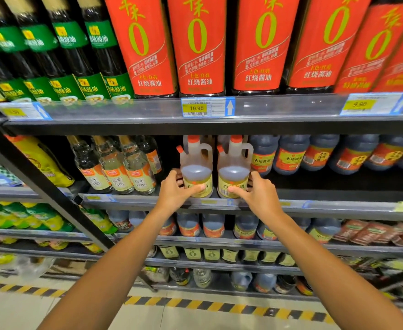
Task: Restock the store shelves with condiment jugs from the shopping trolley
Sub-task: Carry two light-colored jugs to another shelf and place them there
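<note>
Jugs of cloudy plastic, orange-capped, stand side by side mid-frame on the shelf (pixel 219 203). Left hand (pixel 175 191) wraps the left jug (pixel 196 171), right hand (pixel 258 192) the right jug (pixel 233 172); far fingers seemingly curl behind.

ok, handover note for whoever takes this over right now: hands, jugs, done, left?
Left hand: wrapped around the base of the left jug, thumb across its label.
Right hand: same grip on the right jug.
Both jugs stand upright, side by side, at the front edge of the middle shelf, between the clear bottles and the dark jugs.
Done: these two are on the shelf, more orange caps show behind them.
Left: let go, maybe nudge them back. The trolley is out of view, so remaining stock is unknown.
</note>
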The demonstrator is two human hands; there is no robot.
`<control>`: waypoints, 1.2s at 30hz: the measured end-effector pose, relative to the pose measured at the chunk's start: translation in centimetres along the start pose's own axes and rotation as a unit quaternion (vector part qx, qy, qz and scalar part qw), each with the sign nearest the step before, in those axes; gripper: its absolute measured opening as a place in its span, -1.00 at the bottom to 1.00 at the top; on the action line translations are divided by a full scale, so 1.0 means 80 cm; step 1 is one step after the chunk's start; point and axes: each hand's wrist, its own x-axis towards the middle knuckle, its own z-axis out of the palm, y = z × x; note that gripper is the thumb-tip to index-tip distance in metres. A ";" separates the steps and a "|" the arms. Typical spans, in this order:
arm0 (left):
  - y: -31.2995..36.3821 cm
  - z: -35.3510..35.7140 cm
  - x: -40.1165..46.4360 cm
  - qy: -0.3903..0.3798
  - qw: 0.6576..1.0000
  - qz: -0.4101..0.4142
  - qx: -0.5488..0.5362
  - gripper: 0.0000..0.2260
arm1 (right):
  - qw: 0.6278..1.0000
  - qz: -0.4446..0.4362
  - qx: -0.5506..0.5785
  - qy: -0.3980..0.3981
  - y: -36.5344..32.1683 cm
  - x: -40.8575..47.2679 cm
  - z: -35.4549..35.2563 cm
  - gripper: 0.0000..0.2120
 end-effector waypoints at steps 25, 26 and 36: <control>0.084 0.233 -0.198 -0.406 0.716 0.360 0.440 -0.17 | 0.979 0.122 -0.121 -0.108 0.213 -0.362 -0.234 -0.32; 0.108 0.261 -0.212 -0.427 0.701 0.353 0.449 -0.17 | 0.977 0.137 -0.126 -0.102 0.229 -0.382 -0.254 -0.31; 0.348 0.644 -0.437 -0.491 0.563 0.540 0.388 0.13 | 0.922 0.370 -0.112 0.032 0.436 -0.687 -0.497 -0.06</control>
